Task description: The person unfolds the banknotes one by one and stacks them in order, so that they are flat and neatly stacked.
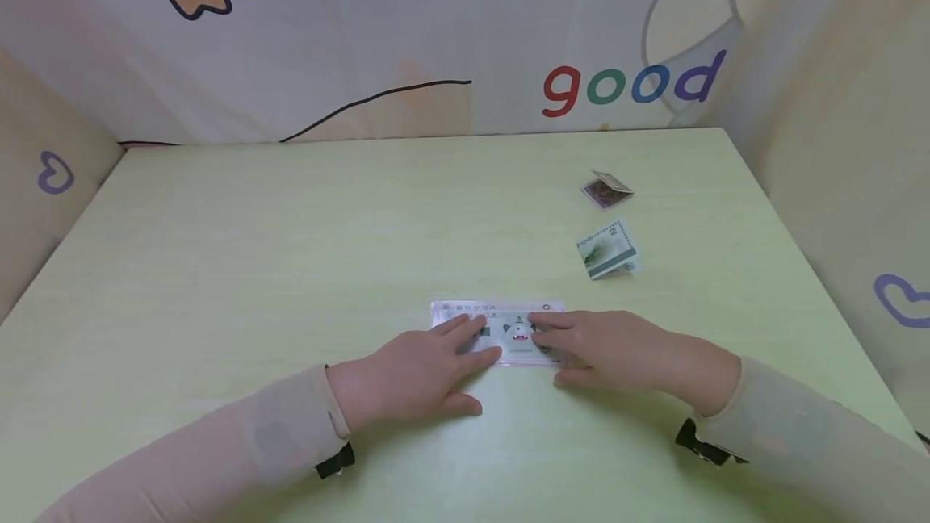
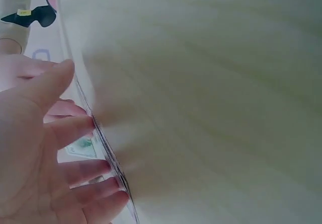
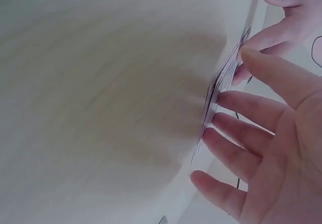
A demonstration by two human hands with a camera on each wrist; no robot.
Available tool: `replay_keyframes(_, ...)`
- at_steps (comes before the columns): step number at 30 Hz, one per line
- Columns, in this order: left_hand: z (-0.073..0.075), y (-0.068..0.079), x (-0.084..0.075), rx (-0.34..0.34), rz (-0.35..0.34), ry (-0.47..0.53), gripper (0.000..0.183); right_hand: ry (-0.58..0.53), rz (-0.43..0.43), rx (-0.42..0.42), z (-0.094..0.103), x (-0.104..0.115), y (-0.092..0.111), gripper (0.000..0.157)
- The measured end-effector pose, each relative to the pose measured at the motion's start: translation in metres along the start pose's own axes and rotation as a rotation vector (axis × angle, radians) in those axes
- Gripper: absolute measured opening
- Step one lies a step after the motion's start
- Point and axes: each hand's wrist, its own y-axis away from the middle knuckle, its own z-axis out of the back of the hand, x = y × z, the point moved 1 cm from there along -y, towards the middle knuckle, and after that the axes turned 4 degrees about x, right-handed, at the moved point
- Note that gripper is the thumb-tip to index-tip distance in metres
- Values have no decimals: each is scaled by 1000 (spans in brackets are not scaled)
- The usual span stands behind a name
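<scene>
A long, pale pink-and-white paper note (image 1: 519,349) with a small cartoon face lies flat near the front middle of the table. Seen edge-on in the right wrist view, it is a thin stack of several papers (image 3: 214,90). My left hand (image 1: 425,370) rests spread fingers on the note's left part, thumb out on the table side. On its right end lie the fingertips of my right hand (image 1: 617,349), straight and slightly apart. Both hands are palm down, covering the note's ends.
Right of the note, a folded green-and-white banknote (image 1: 609,250) stands half open on the pale green table (image 1: 291,248). Behind it sits a folded brownish note (image 1: 606,190). Printed curtains (image 1: 378,31) close off the back and sides.
</scene>
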Motion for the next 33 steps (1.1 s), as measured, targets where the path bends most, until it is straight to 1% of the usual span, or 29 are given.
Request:
replay_keyframes(5, 1, 4, 5, 21, -11, 80, 61, -45, 13, -4, 1, -1, 0, 54)
replay_keyframes(8, 4, 3, 6, -15, -29, 79, 59, -87, -9, -8, 1, -4, -1, 53)
replay_keyframes(11, 7, -1, 4, -53, -44, 55, 54, -144, -61, -47, 4, -11, -2, 49)
replay_keyframes(14, 8, -3, 2, -85, -59, 39, 50, -238, -131, -136, 11, -20, 3, 44)
replay_keyframes(18, 9, -3, 1, -150, -66, 30, 44, -362, -202, -320, 23, -40, 15, 40)
replay_keyframes(21, 11, -1, 3, -210, -69, 42, 41, -416, -272, -456, 30, -60, 27, 44)
replay_keyframes(23, 12, 0, 4, -236, -71, 57, 42, -461, -333, -501, 31, -76, 33, 49)
replay_keyframes(25, 14, 2, 4, -248, -70, 72, 44, -502, -382, -507, 30, -91, 38, 57)
replay_keyframes(27, 16, 4, 5, -258, -68, 85, 44, -544, -411, -470, 28, -105, 40, 66)
replay_keyframes(30, 20, 5, 6, -290, -58, 103, 42, -581, -390, -394, 23, -120, 39, 78)
replay_keyframes(33, 24, 7, 7, -328, -39, 133, 40, -593, -352, -334, 21, -128, 35, 87)
